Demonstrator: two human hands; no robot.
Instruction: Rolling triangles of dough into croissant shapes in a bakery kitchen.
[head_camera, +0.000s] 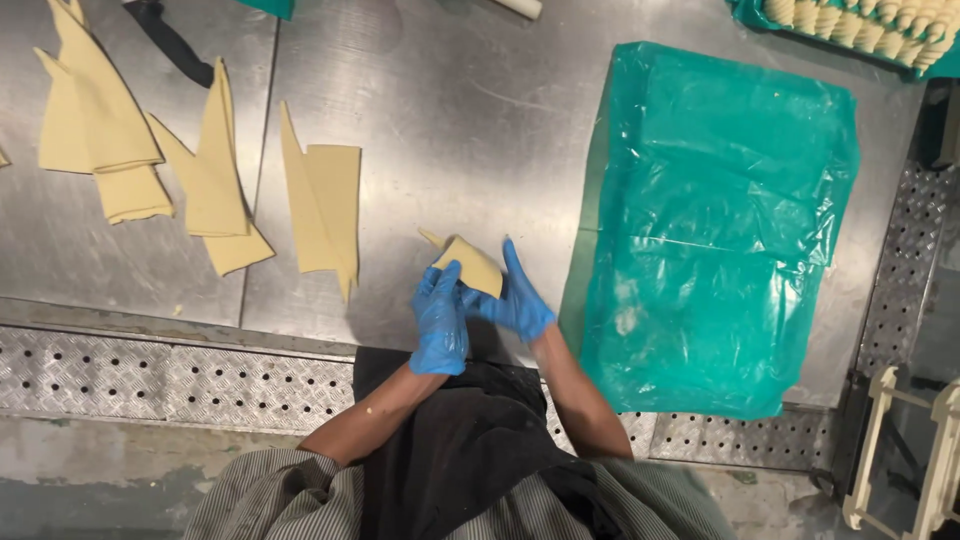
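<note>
The single camera is sitting on the person's head and looking almost straight down, so the steel tabletop is filling the upper part of the view and the person's own chest and forearms are rising from the bottom edge. It is hanging close enough to be taking in both hands near the centre, with the tabletop's near edge and the floor showing below.

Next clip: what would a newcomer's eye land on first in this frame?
Probably the blue-gloved left hand and right hand at the centre, together holding a small dough piece above the steel table. Right of them lies a bright green plastic sheet. On the left, pale dough triangles lie spread across the table.
</note>
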